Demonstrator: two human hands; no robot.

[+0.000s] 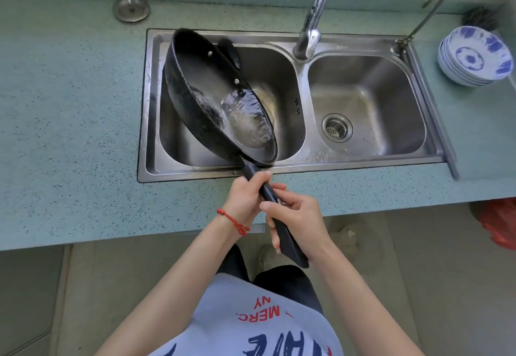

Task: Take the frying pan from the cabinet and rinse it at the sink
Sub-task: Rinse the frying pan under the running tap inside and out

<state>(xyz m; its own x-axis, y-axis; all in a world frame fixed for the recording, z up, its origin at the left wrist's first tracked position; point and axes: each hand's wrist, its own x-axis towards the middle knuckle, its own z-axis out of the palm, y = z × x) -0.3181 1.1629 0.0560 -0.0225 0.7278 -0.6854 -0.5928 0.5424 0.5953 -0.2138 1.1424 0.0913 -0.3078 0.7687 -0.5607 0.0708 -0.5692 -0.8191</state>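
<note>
Over the sink [279, 170], frying pan [201, 87] handle points toward hands [268, 210].

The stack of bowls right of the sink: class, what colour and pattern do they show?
The bowls are white with blue painted markings, seen in the head view.

Both hands [275, 210] grip tilted frying pan [212, 96] over sink [290, 165].

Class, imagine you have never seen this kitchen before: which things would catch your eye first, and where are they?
First, the large black frying pan, tilted over the left basin of the steel double sink, with water pooled in its lower side. Next, the left hand and right hand both gripping its long black handle above the counter's front edge. Lastly, the stack of blue-and-white bowls at far right.
</note>
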